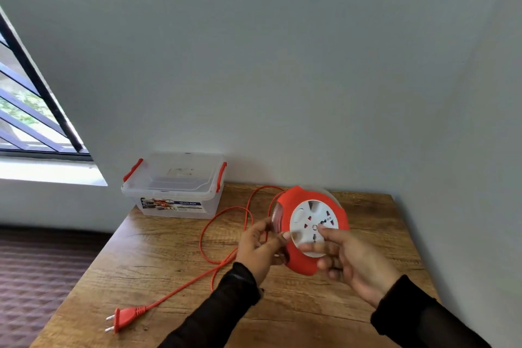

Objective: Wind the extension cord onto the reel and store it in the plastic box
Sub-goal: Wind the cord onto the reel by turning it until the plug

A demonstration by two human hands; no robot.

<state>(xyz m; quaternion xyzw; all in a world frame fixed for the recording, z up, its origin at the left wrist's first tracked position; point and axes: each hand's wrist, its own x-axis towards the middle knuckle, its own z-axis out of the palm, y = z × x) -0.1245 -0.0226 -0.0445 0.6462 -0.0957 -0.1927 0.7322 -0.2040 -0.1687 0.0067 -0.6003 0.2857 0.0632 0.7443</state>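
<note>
Both hands hold the orange reel (310, 232) up above the wooden table (282, 305), its white socket face turned toward the camera. The left hand (261, 246) grips the reel's left edge, fingers curled around the rim with the thumb resting at the edge of the white disc. The right hand (343, 254) supports the reel from the lower right, its fingers curled under the orange body and its thumb pressed on the white face near the centre. The orange extension cord (226, 234) leaves the reel on its left side, beside the left hand, and lies in loose loops across the table, running down to the plug (127, 318) near the table's front left edge, well apart from both hands. The clear plastic box (175, 186), lid on and red clips at its sides, sits at the table's back left corner against the wall, apart from the reel.
</note>
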